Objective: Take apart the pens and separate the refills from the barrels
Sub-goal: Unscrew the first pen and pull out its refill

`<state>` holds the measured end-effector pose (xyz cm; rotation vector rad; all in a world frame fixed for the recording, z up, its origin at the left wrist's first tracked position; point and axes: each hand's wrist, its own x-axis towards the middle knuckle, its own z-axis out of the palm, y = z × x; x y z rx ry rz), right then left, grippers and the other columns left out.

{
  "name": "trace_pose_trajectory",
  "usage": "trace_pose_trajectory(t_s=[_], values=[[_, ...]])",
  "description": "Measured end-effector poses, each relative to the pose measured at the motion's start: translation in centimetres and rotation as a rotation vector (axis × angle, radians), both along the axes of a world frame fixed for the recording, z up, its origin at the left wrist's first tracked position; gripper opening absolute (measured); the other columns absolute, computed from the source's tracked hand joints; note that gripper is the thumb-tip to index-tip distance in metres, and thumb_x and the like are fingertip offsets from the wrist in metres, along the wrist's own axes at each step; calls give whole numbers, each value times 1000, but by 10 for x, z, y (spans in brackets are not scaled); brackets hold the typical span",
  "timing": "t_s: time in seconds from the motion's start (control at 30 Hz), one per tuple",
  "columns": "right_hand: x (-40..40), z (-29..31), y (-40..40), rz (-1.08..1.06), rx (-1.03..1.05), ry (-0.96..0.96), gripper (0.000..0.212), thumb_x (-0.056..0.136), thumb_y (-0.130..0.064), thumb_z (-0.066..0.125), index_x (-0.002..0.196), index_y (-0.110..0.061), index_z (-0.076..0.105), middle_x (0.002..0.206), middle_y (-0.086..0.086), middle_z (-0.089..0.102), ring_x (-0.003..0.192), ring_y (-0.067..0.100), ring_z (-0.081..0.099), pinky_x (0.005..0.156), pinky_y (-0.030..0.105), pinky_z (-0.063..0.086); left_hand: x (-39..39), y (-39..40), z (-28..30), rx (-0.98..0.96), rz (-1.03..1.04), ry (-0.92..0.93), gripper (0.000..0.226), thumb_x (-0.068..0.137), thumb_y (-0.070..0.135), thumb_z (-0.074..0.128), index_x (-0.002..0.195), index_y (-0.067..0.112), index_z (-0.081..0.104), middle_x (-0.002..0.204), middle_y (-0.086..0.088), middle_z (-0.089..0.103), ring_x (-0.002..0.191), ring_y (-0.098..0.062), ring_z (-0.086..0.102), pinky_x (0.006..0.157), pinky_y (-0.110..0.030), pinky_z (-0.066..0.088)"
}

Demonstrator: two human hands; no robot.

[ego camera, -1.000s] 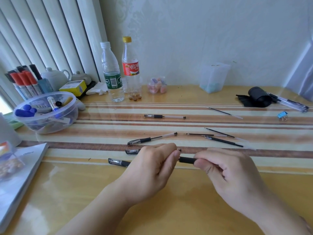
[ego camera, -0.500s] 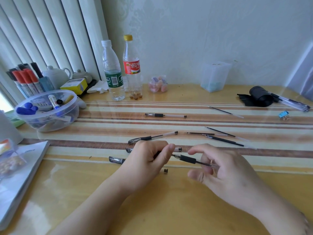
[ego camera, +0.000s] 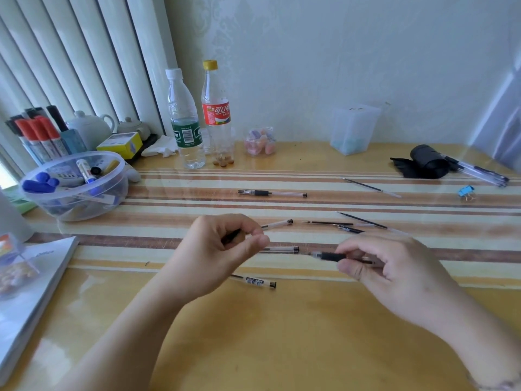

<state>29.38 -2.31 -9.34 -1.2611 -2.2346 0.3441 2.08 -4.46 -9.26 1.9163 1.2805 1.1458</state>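
- The right hand [ego camera: 394,275] is curled around the front part of a pen, the black rubber grip piece with its thin dark refill [ego camera: 335,256]. The fingers pinch it so the pointy end faces the other hand.
- The left hand [ego camera: 222,252] is nearly closed, thumb against fingertips. Something dark shows between the fingers, but it could be a pen lying on the table behind, so I cannot tell if this hand holds anything.
- The two hands are apart, with a gap between them. I think the pen has just come in two.
- A clear plastic barrel with a printed label [ego camera: 253,281] lies on the yellow wooden table [ego camera: 282,334], just below the left hand. It looks empty.
- Three thin black refills [ego camera: 349,224] lie together on the striped cloth, near the right hand. That looks like the refill pile.
- A whole pen with a black grip [ego camera: 272,193] waits farther back.
- Next, I think the refill must slide out of the grip.
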Motion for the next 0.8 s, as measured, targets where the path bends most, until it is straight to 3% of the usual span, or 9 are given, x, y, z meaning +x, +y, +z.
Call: trace_pose_trajectory(t_s=[0.1,0.2,0.27,0.33,0.43,0.53,0.63,0.73,0.8], values=[[-10,-3,-7,63,9,-96,32,81,-65,49,93,-40,65,78,-29,65,75,-5,60,58,23,51,19,-6,-4,90,7,161,22,80,48,70,79,26,69,48,9,35,45,-8,31,47,-20,29],[-16,-3,-11,88,40,-152,23,83,-58,53,92,-40,63,73,-26,62,67,-5,55,50,14,39,26,-8,-8,144,-8,402,25,80,57,63,87,33,69,48,9,38,48,-11,40,49,-20,33],[-18,-1,-13,81,58,-183,19,82,-56,55,88,-40,63,70,-26,59,62,-11,48,48,9,27,26,-9,-8,152,-12,471,22,81,53,60,88,33,68,47,10,36,48,-10,40,48,-18,30],[-17,-1,-13,69,55,-191,17,81,-55,56,88,-40,63,69,-26,59,62,-12,47,48,7,25,25,-9,-7,151,-2,508,15,84,45,61,85,32,67,43,11,36,46,-7,41,48,-14,25],[-13,0,-10,62,33,-212,13,83,-52,62,89,-41,61,71,-26,60,65,-10,52,50,12,33,20,-8,-4,87,-12,583,10,88,39,62,83,31,66,49,17,49,49,-4,45,46,-13,25],[5,7,-2,3,-81,-349,11,82,-49,63,89,-44,57,74,-25,59,66,-8,53,50,13,29,9,-7,0,-12,-26,637,10,89,38,61,85,31,67,47,8,46,51,-6,47,46,-14,28],[36,12,9,-140,-212,-437,14,85,-44,64,85,-48,51,75,-23,59,65,-2,54,56,22,42,1,-7,3,-95,-28,691,12,89,42,59,86,32,66,51,10,48,57,-2,49,47,-14,30],[41,11,15,-178,-246,-316,14,81,-42,67,82,-46,54,76,-19,59,61,5,56,60,35,49,6,-10,-1,-118,-91,796,15,89,46,58,91,34,66,51,13,47,59,7,48,47,-14,28],[31,8,14,-157,-247,-176,10,79,-41,70,82,-42,60,74,-7,59,60,10,56,60,37,50,13,-13,-5,-109,-125,865,19,88,48,56,95,33,66,52,13,45,57,5,47,48,-14,27]])
